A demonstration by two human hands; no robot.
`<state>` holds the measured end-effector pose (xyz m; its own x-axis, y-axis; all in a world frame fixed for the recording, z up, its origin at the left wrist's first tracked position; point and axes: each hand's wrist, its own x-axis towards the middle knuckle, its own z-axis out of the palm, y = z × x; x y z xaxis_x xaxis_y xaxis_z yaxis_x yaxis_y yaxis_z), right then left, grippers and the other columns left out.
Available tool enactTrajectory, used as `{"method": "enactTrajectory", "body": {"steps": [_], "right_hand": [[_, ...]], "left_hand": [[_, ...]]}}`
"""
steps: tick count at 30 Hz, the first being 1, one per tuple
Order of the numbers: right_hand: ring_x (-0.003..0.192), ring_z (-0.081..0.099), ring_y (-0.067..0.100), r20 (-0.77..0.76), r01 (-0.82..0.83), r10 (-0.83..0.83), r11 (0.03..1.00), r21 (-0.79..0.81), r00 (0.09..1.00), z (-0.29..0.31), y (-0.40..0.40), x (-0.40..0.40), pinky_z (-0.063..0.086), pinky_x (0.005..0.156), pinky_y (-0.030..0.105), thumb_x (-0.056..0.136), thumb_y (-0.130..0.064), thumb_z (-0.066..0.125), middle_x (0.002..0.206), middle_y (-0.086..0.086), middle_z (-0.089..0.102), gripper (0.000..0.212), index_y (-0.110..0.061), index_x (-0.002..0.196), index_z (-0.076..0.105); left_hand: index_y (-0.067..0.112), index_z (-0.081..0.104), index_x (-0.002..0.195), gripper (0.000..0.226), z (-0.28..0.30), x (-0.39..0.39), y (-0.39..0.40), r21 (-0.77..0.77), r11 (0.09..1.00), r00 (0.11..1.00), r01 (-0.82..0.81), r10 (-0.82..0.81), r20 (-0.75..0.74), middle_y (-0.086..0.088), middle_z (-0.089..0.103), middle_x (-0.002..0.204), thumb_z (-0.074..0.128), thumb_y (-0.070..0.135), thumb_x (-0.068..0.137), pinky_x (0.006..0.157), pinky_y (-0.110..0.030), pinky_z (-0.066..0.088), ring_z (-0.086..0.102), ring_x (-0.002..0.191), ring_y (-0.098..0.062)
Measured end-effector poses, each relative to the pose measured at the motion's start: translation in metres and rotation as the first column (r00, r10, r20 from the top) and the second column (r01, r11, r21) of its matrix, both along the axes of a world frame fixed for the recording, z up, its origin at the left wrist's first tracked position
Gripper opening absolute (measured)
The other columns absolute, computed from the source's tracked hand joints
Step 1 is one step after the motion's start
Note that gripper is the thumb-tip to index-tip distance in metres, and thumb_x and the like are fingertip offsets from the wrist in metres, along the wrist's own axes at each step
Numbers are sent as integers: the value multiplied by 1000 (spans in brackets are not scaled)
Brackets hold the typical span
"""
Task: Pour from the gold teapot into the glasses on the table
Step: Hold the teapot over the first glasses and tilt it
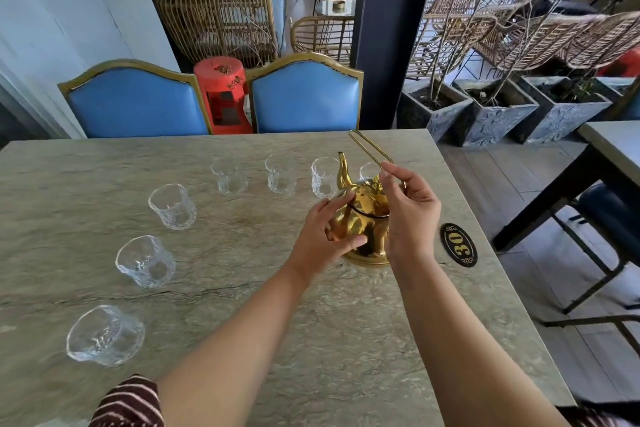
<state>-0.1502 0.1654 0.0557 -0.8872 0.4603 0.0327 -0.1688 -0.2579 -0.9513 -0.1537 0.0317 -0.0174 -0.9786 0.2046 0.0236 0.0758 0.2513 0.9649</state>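
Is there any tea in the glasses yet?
No, the glasses, like the nearest one, all look clear and empty, and the gold teapot sits upright on the table.

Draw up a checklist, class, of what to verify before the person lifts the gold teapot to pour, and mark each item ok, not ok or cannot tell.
1. Gold teapot upright on the table: ok.
2. Left hand steadying the body: ok.
3. Right hand at the wire handle: ok; firm grip, cannot tell.
4. Lid seated: cannot tell.
5. Glasses upright, nearest glass included: ok.
6. Glass behind the teapot reachable: cannot tell, partly hidden.
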Motion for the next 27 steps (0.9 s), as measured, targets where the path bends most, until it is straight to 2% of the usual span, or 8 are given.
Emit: {"method": "enactTrajectory", "body": {"steps": [3,5,7,9,15,19,23,27], "right_hand": [[72,43,18,10,-28,28,999,27,1000,5,-11,-9,44,62,19,87,-8,70,80,7,53,17,-23,87,78],[71,40,19,34,-35,33,998,49,999,7,-18,-14,40,60,26,88,-11,70,80,6,52,15,-23,90,78],[68,37,21,56,-35,31,997,72,998,9,-24,-18,35,57,28,88,-12,68,76,7,50,15,-23,93,78],[65,35,21,77,-34,25,993,111,997,11,-28,-23,34,56,29,89,-12,66,72,7,47,17,-24,94,78],[44,27,9,180,-70,13,948,310,984,17,-32,-38,26,44,23,91,-12,60,55,-3,44,24,-30,91,75],[38,29,4,267,-99,-13,910,402,964,17,-31,-47,30,41,20,92,-15,60,61,-6,57,20,-28,98,75],[34,29,2,332,-140,-19,883,448,943,16,-32,-53,29,36,17,93,-17,60,56,-8,54,18,-28,98,74],[39,35,5,357,-172,-23,846,504,934,17,-36,-57,37,45,23,94,-20,60,71,-11,65,17,-27,101,73]], "left_hand": [[38,46,141,82,6,-7,-11,-56,998,1000,1,-2,-21,-4,39,143,87,25,71,83,4,37,48,99,21],[40,40,144,99,9,-14,-15,-89,996,999,27,-29,-16,-6,37,143,93,31,61,91,1,39,47,113,11],[47,29,148,123,7,-22,-19,-117,989,996,85,-87,-9,-12,35,145,97,43,47,105,-28,47,49,127,-11],[51,19,150,134,7,-27,-23,-232,963,990,135,-143,-16,-16,28,147,97,44,42,112,-45,40,39,136,-24],[52,11,151,136,9,-33,-28,-332,929,987,163,-156,48,-15,26,145,97,39,47,109,-31,32,29,134,-19],[53,15,150,131,11,-37,-31,-305,933,980,192,-166,109,-6,32,144,97,40,49,104,-27,31,35,132,-18],[49,20,150,124,13,-38,-34,-270,936,970,226,-190,152,7,36,130,96,31,54,97,-21,30,38,121,-8],[51,21,149,122,10,-37,-39,-212,945,956,250,-206,211,19,38,134,96,30,55,96,-19,32,41,123,-5]]}}
